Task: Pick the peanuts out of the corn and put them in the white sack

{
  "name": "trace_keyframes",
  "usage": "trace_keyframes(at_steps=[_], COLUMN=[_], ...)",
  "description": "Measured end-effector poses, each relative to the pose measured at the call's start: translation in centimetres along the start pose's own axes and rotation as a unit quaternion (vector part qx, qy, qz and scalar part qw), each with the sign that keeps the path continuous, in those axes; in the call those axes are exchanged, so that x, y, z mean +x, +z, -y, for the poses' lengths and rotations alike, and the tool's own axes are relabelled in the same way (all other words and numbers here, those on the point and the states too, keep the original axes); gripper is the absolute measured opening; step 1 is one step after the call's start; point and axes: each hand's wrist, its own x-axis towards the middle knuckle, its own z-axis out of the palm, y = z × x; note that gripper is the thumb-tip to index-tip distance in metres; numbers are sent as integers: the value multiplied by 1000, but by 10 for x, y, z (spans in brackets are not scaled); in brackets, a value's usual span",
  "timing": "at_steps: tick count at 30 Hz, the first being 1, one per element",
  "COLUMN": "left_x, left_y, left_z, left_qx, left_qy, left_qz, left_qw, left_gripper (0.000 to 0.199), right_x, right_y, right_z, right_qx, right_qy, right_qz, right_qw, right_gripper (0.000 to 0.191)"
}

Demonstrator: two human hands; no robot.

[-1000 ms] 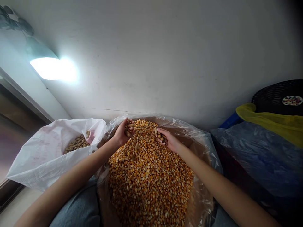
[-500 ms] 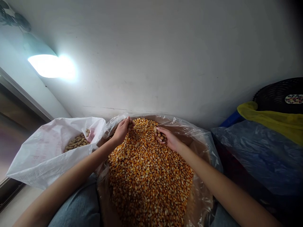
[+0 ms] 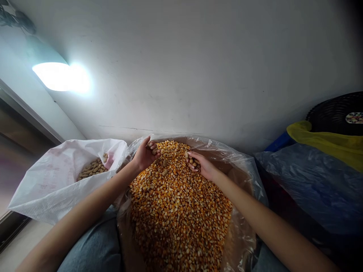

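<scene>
Fingers of the left hand are curled loosely around several peanuts, palm turned inward, above the far left part of the corn. Fingers of the right hand are likewise curled, thumb uppermost, around further peanuts, over the far right part of the corn. Both hands are apart, facing each other. Two loose peanuts lie on the corn between them, nearer the left hand. The corn sits in a clear bag. Just left stands a white sack, open, with a heap of peanuts inside. A lit lamp is at upper left; a fan is at right.
</scene>
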Motion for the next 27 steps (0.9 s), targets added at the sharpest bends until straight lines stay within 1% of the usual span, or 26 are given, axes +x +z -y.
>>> trace_keyframes(at_steps=[2,3,4,5,6,7,8,9,10,11,12,13,14,15,16,18,19,20,21,22,23,25,27], left_x=[-3,-5,-7,-10,-13,-17,-20,-22,-24,-25,-26,-26,-25,-25,-24,-24,-24,-24,-25,-25,-25,-25,-23], left_y=[0,-1,-2,-3,-4,-5,-6,-7,-9,-10,-11,-11,-12,-13,-13,-11,-10,-8,-5,-2,1,6,9], left_z=[-1,-2,-2,-3,-4,-5,-5,-5,-4,-3,-1,0,2,3,4,5,5,5,6,7,9,13,17], left_qx=[105,181,273,380,496,608,707,784,839,876,900,916,925,931,934,933,931,930,929,930,932,939,945], left_qy=[45,78,115,148,174,186,185,173,155,136,120,109,104,102,102,110,117,126,136,147,155,163,161], left_qz=[5,-3,-15,-30,-46,-59,-67,-69,-66,-60,-50,-38,-27,-20,-17,-24,-30,-33,-32,-26,-18,1,21], left_qw=[993,980,955,912,850,769,680,592,517,458,416,385,363,349,341,341,344,344,342,335,326,302,283], left_gripper=[36,37,37,34,32,32,33,35,38,39,40,40,40,39,39,39,39,40,41,41,41,39,35], right_x=[0,0,0,0,0,0,0,0,0,0,0,1,1,0,0,-2,-3,-5,-7,-10,-13,-18,-22], right_y=[0,0,1,1,1,2,2,2,2,3,3,3,3,2,2,3,4,6,9,14,19,30,41], right_z=[0,0,0,0,0,0,0,0,-1,-1,-1,-2,-2,-1,-1,0,1,1,0,-1,-3,-8,-13], right_qx=[-2,-4,-6,-8,-9,-9,-9,-9,-10,-11,-13,-16,-20,-27,-39,-93,-140,-203,-275,-350,-421,-536,-620], right_qy=[2,3,4,4,4,3,2,2,3,4,5,7,7,5,2,-7,-14,-25,-43,-70,-106,-194,-268], right_qz=[0,-1,-1,-1,-1,-1,1,1,1,0,-1,-3,-4,-5,-6,-11,-14,-16,-16,-14,-10,4,20], right_qw=[1000,1000,1000,1000,1000,1000,1000,1000,1000,1000,1000,1000,1000,1000,999,996,990,979,960,934,901,821,737], right_gripper=[23,23,23,24,24,24,24,24,24,24,24,24,24,24,25,26,27,29,31,33,34,31,29])
